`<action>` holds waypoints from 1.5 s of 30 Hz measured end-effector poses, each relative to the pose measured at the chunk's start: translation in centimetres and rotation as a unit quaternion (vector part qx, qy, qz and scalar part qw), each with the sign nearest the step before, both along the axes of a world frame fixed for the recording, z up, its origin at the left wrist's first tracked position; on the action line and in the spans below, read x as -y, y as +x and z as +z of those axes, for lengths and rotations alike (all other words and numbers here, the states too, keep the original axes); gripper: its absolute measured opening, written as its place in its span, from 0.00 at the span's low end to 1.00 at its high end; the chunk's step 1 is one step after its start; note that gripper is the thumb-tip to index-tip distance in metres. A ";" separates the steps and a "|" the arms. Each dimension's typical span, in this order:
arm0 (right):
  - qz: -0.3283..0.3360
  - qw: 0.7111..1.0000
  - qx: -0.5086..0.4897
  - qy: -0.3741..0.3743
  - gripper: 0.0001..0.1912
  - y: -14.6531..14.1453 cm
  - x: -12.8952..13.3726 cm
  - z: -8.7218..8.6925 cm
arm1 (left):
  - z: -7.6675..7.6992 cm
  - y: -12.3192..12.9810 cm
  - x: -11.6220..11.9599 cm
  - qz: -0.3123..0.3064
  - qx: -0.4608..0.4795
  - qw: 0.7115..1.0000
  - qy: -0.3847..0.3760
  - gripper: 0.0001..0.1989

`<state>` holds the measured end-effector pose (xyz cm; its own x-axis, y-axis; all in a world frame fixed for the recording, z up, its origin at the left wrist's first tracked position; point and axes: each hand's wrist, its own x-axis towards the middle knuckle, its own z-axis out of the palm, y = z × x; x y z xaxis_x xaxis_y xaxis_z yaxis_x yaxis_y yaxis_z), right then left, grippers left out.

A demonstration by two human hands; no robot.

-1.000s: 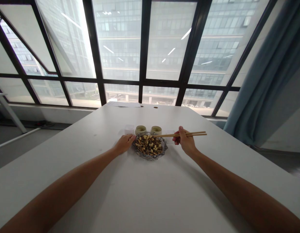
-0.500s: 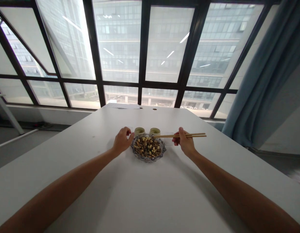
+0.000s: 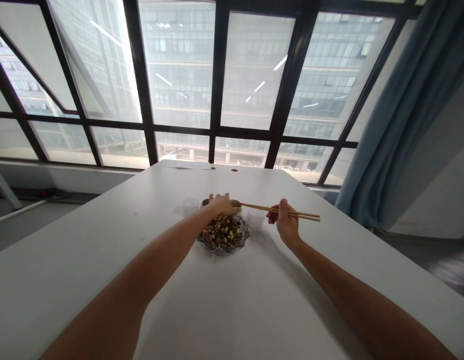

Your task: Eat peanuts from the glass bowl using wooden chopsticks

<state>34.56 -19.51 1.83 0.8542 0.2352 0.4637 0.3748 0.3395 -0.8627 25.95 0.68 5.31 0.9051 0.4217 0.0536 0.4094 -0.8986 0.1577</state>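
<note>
My right hand (image 3: 284, 217) holds a pair of wooden chopsticks (image 3: 265, 207), their tips pointing left at the rim of the right green cup (image 3: 235, 203). Above the far edge of a clear glass bowl (image 3: 239, 245), my left hand (image 3: 220, 204) reaches in with fingers apart and thumb stretched in front of that cup. Whether it touches the cup is hard to see. The left green cup (image 3: 205, 202) is mostly hidden behind this hand. Mixed seeds and nuts (image 3: 222, 232) fill the bowl.
A small clear container (image 3: 190, 206) stands left of the bowl, and another clear container (image 3: 255, 218) stands to its right. White sheets (image 3: 183, 164) lie at the far end of the white table (image 3: 224, 300). Windows and a blue curtain (image 3: 389, 125) lie beyond.
My left hand has moved right from the bowl's left side to over its far edge, by the cups. The chopsticks have tilted slightly, tips higher. The view has shifted a little.
</note>
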 end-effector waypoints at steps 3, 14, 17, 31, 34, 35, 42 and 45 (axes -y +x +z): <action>0.000 1.000 0.010 -0.005 0.29 -0.1 0.0 0.0 | 0.0 1.1 -0.3 0.009 -0.039 0.999 -0.033 0.39; -0.012 0.999 0.032 -0.005 0.29 -0.2 0.0 0.0 | -0.9 0.7 -0.4 -0.047 0.111 0.993 -0.010 0.36; -0.015 0.999 0.048 -0.006 0.28 -0.5 0.0 0.1 | -1.0 0.8 -0.4 -0.067 0.121 0.990 -0.001 0.36; 0.004 0.991 0.124 -0.060 0.25 -1.1 0.2 -0.2 | -0.9 0.7 -0.4 -0.150 0.188 0.967 0.084 0.33; 0.022 0.990 0.118 -0.072 0.25 -0.9 0.0 -0.3 | -0.6 0.6 -0.4 -0.132 0.155 0.976 0.078 0.31; 0.020 0.991 0.115 -0.068 0.26 -0.9 -0.1 -0.3 | -0.5 0.7 -0.5 -0.124 0.141 0.979 0.076 0.32; 0.039 0.991 0.105 -0.076 0.27 -0.7 -0.2 0.0 | -0.4 0.8 -0.8 -0.086 0.074 0.991 0.065 0.34; 0.045 0.985 0.130 -0.108 0.26 -0.8 -0.2 -0.3 | -0.4 0.7 -1.0 -0.075 0.065 0.993 0.064 0.33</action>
